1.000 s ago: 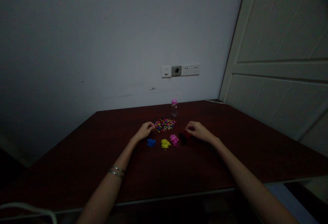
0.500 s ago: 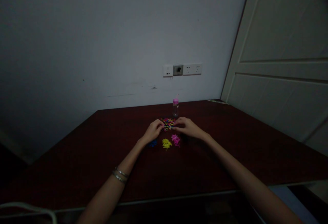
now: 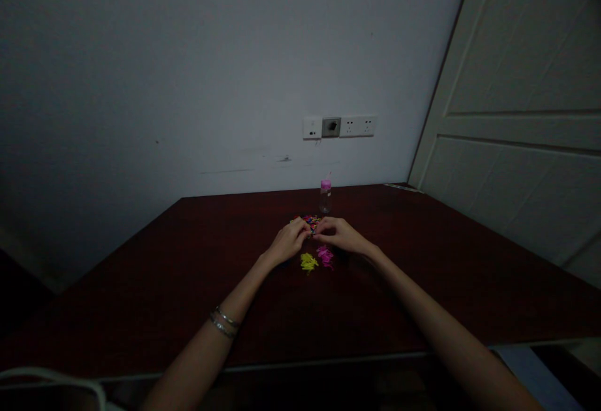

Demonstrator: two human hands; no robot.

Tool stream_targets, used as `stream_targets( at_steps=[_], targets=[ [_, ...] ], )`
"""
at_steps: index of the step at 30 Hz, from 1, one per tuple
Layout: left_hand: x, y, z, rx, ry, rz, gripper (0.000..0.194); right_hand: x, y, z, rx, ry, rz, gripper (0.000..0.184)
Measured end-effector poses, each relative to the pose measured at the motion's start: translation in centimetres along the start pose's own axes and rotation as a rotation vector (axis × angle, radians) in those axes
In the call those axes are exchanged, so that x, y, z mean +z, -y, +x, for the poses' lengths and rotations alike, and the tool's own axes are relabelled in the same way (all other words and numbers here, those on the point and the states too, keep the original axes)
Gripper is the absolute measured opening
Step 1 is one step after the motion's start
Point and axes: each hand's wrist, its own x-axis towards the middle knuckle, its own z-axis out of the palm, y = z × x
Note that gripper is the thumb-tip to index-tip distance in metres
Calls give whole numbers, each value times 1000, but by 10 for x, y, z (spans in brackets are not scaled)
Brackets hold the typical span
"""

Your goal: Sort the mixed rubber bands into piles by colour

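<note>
A mixed pile of small, thin coloured pieces (image 3: pixel 312 220), looking like rubber bands, lies on the dark red table. At its near left edge my left hand (image 3: pixel 292 239) bends over with fingertips pinched together. My right hand (image 3: pixel 340 235) comes in from the right, thumb and forefinger closed at the same spot. The fingertips of both hands nearly meet; whatever is between them is too small to make out. Just in front are a yellow heap (image 3: pixel 308 262) and a pink heap (image 3: pixel 325 256) of similar pieces. My left hand mostly hides a blue heap.
Behind the pile stands a clear bottle (image 3: pixel 325 199) with a pink lid. The wooden table (image 3: pixel 399 298) reaches a pale wall with a row of sockets (image 3: pixel 339 127). A panelled door (image 3: pixel 516 129) is at right, and a white cable (image 3: pixel 56 374) crosses the near left edge.
My left hand has moved right across the near part of the mixed pile, bringing its fingertips close to my right hand's. The blue heap is now mostly covered. The view has shifted slightly.
</note>
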Motion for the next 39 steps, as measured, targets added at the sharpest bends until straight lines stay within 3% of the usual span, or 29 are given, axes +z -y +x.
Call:
stream_targets(
  at_steps=[6,15,20,27,39],
  targets=[
    [4,2,0,11,-4,-10,16,2,-4,-1,-35,-20,-71,13],
    [3,10,1,-72,-74,-65,21,-18,-25,-13,85,-96,-134,15],
    [-3,30,2,-143,-179,-81,23,-29,-41,-23,205,-17,-166,18],
    [-9,50,1,-301,-234,-128,28,-28,-48,-25,217,116,-204,15],
    [-10,65,2,-399,-270,-210,30,-27,-48,-26,271,148,-201,18]
  ],
)
